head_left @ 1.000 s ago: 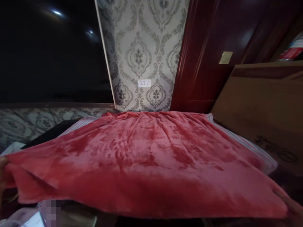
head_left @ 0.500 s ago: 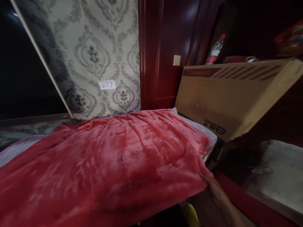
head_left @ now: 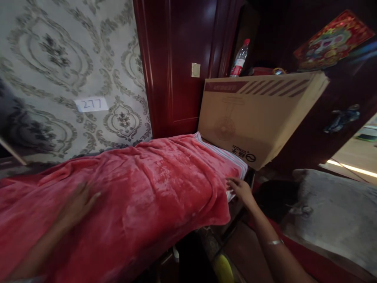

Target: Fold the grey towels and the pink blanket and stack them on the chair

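A plush red blanket (head_left: 165, 177) with shallow creases is spread over a long surface, its near edge hanging down. Beneath it, a striped cloth (head_left: 225, 155) shows along the right end. My left hand (head_left: 77, 204), slightly blurred, is over the left part of the blanket with its thumb apart from the fingers. At the right end, my right hand (head_left: 240, 191) is beside the blanket's edge and the striped cloth, fingers apart and nothing visibly gripped. Whether its fingertips touch the cloth I cannot tell.
Behind the right end stands a large cardboard box (head_left: 247, 118), with a red-capped bottle (head_left: 240, 59) near its top. A grey furry cushion (head_left: 335, 216) lies at right. Something yellow (head_left: 223, 269) is low in front. A paper marked 277 (head_left: 92, 104) is on the wall.
My right hand has let go of the blanket's near right corner and moved up along the edge. My left hand has come into view. The view has turned right.
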`<move>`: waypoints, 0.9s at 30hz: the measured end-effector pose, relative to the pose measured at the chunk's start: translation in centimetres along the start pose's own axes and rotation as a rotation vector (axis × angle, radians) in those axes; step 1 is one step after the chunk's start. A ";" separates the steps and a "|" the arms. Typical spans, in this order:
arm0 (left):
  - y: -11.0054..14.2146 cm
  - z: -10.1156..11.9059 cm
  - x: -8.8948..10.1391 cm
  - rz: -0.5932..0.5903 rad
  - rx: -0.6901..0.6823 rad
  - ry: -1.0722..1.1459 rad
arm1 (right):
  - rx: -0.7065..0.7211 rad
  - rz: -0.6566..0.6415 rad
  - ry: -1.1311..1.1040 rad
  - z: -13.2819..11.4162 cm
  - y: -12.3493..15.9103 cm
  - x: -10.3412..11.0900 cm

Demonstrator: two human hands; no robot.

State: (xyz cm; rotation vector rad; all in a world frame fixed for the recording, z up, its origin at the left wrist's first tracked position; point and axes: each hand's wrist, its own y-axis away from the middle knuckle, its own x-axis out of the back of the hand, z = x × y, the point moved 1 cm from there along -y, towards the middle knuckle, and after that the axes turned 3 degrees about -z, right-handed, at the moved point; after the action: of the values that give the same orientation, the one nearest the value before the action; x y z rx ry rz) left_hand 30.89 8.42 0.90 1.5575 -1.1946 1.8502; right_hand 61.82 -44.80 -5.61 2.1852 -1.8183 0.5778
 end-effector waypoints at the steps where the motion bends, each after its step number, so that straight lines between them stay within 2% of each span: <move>1: -0.5 0.5 -1.5 -0.078 0.001 0.018 | 0.006 -0.009 0.124 -0.9 -1.7 -0.3; 3: -0.5 1.3 -4.1 -0.179 0.009 0.026 | 0.021 -0.013 0.265 -2.1 -4.9 -1.1; 6: 0.3 1.5 -6.5 -0.157 0.013 -0.014 | 0.032 -0.018 0.375 -3.0 -8.8 -2.7; 12: 0.6 0.7 -7.8 -0.112 0.018 -0.009 | 0.019 -0.104 0.570 -4.3 -12.9 -7.1; 14: 0.6 0.5 -7.9 -0.095 0.024 0.001 | 0.006 -0.095 0.616 -4.7 -13.7 -7.7; 16: 0.8 0.4 -8.1 -0.079 0.039 0.012 | -0.027 -0.048 0.654 -5.0 -14.6 -7.0; 20: 1.0 0.6 -8.0 -0.085 0.050 0.023 | -0.169 0.087 0.726 -4.0 -16.0 -2.7; 22: 1.1 0.9 -7.8 -0.103 0.039 0.017 | -0.227 0.099 0.752 -2.9 -16.1 -1.2; 24: 1.1 1.1 -7.7 -0.109 0.032 0.018 | -0.253 0.089 0.769 -1.8 -16.0 -0.8; 27: 1.1 1.3 -7.8 -0.083 0.026 0.040 | -0.249 0.082 0.790 -0.6 -15.7 -1.4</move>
State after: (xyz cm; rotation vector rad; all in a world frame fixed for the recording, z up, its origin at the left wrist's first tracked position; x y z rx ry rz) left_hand 32.87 8.27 -6.88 1.5526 -1.0751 1.8419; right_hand 76.87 -40.17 -4.65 1.4180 -1.4388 0.9906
